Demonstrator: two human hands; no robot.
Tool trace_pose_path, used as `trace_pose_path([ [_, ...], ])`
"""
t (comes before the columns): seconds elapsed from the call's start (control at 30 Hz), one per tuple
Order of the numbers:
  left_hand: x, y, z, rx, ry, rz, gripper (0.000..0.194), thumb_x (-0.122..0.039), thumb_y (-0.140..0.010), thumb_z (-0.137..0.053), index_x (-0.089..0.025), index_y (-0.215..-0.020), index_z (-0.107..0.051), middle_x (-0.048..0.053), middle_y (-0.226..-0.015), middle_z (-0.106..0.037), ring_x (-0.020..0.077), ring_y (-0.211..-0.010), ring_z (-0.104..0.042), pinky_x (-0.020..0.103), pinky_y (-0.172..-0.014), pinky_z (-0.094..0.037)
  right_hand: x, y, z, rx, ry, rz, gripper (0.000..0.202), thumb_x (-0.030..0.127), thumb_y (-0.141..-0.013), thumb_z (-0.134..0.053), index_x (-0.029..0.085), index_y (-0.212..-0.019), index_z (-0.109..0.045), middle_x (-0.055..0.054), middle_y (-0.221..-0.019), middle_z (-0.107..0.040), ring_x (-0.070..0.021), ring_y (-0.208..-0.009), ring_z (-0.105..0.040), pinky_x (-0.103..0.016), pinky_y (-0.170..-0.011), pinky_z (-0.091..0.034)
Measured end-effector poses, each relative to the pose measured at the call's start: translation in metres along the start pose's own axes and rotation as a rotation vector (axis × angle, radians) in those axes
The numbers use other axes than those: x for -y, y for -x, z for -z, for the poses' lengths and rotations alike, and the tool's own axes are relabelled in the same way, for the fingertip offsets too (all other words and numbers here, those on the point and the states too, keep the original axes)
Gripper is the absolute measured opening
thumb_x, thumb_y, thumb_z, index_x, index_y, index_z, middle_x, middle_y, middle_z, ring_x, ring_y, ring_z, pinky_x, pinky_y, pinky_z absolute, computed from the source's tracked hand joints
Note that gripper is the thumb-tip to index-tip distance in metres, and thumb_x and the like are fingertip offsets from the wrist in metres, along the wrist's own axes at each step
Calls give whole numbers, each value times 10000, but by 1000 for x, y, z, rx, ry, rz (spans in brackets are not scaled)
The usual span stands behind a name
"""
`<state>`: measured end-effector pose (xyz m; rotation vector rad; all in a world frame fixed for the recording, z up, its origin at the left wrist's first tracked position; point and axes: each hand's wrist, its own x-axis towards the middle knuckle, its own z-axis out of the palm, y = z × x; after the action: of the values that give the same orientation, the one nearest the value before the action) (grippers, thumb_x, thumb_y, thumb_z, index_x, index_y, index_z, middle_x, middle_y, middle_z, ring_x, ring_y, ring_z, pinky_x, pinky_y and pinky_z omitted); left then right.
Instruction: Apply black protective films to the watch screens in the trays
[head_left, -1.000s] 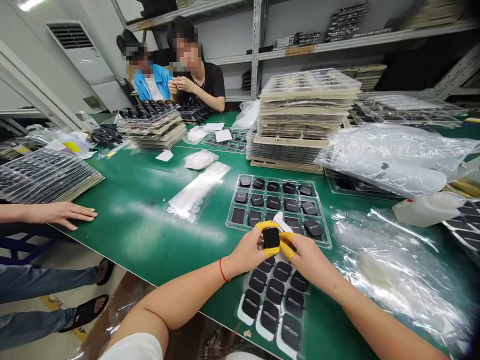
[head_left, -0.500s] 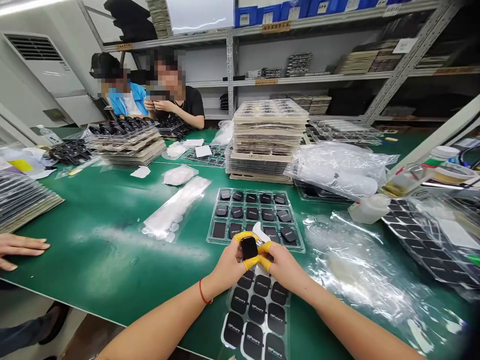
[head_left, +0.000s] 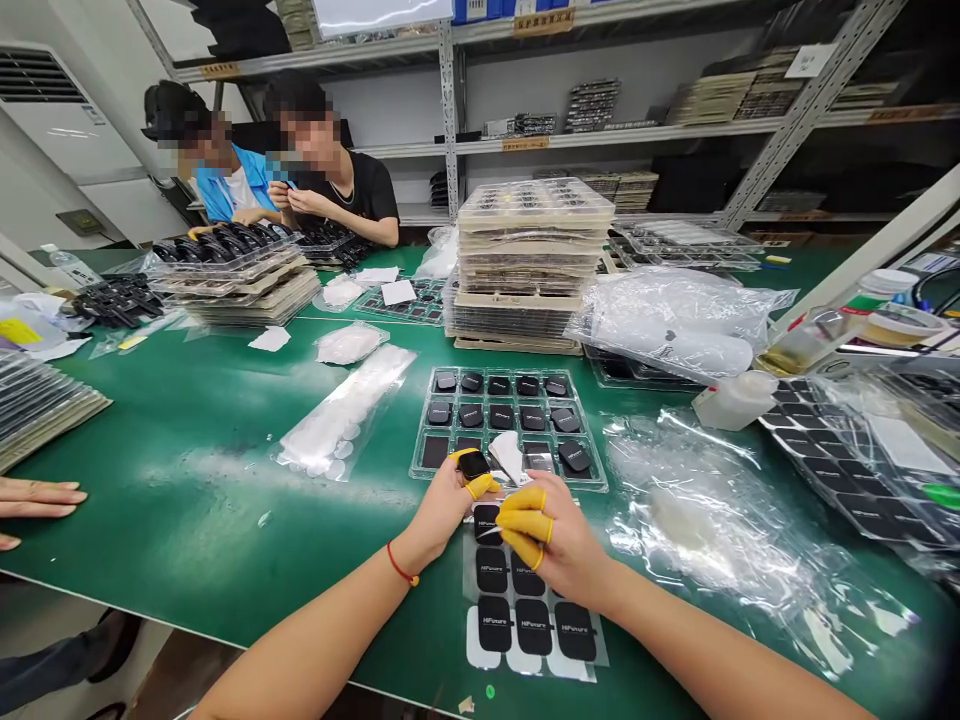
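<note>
My left hand (head_left: 448,500), with yellow finger cots, grips a small black square watch body (head_left: 473,464) above the near edge of a clear tray (head_left: 414,462). My right hand (head_left: 551,535), also in yellow finger cots, is pinched closed over a sheet of black HiFuture stickers (head_left: 493,570). A thin pale pointed thing (head_left: 490,531) juts from its fingertips onto an upper sticker; its kind is unclear. Between the hands rises a folded white cloth (head_left: 507,455); its lower end is hidden. Several black square pieces (head_left: 501,417) lie in the tray's pockets.
Ahead stands a tall stack of trays (head_left: 529,270). Crumpled clear plastic film (head_left: 697,520) covers the right side, near a white bottle (head_left: 735,400). A bag of clear round films (head_left: 337,420) lies left. Another person's hand (head_left: 37,497) rests at the far left; two people sit opposite.
My right hand has moved away from the watch body and down to the sticker sheet. My left hand has shifted left and up with the watch body. The sheet has shifted up.
</note>
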<state>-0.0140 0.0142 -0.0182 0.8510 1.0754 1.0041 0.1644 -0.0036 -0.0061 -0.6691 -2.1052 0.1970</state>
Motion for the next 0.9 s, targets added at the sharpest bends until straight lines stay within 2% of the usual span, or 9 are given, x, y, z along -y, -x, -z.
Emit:
trace_pose_path([
  [0.1, 5, -2, -1, 38, -30, -119, 636, -324, -676, -834, -169, -1179, -475, 52, -1044, -648, 162, -946, -657, 298, -857, -529, -4, -7, 10, -29, -213, -447, 67, 261, -891, -582, 227, -866, -633, -19, -845, -689, -162, -807, -638, -390, -863, -517],
  [0.17, 9, -2, -1, 116, -83, -173, 652, -303, -672, -833, -176, -1201, -473, 63, -1070, -644, 181, -994, -651, 323, -901, -530, -11, -11, 15, 6, -397, -773, 184, 386, -845, -633, 204, -860, -650, -44, -862, -693, -184, -822, -642, -366, -801, -521],
  [0.23, 13, 0, 0, 195, -153, -172, 631, -296, -715, -799, -188, -1234, -456, 71, -1092, -638, 189, -1003, -652, 338, -895, -541, -17, -13, 17, 68, -587, -973, 298, 474, -772, -692, 191, -863, -661, -49, -865, -698, -187, -814, -639, -360, -795, -514],
  [0.3, 15, 2, 0, 223, -227, -192, 617, -269, -727, -783, -197, -1245, -456, 79, -1144, -623, 185, -1002, -651, 330, -877, -548, -20, -14, 17, 120, -697, -1073, 343, 494, -720, -733, 188, -858, -666, -42, -854, -696, -176, -796, -630, -343, -781, -506],
  [0.47, 13, 5, 1, 274, -309, -226, 607, -226, -750, -754, -212, -1272, -445, 85, -1184, -617, 169, -985, -659, 318, -875, -550, -16, -15, 15, 188, -720, -1090, 295, 458, -751, -711, 184, -851, -668, -44, -880, -700, -174, -819, -625, -345, -795, -489],
  [0.6, 14, 6, 1, 291, -396, -232, 575, -274, -773, -744, -229, -1276, -470, 81, -1179, -628, 172, -954, -671, 318, -855, -556, -16, -12, 13, 173, -705, -1091, 290, 439, -777, -692, 190, -926, -683, -51, -945, -710, -183, -867, -635, -375, -855, -490],
  [0.9, 18, 7, 1, 275, -469, -278, 562, -296, -783, -733, -227, -1286, -494, 73, -1166, -643, 157, -893, -677, 306, -821, -570, -16, -8, 6, 157, -591, -1065, 242, 395, -761, -683, 187, -885, -682, -50, -924, -697, -191, -858, -626, -410, -871, -488],
])
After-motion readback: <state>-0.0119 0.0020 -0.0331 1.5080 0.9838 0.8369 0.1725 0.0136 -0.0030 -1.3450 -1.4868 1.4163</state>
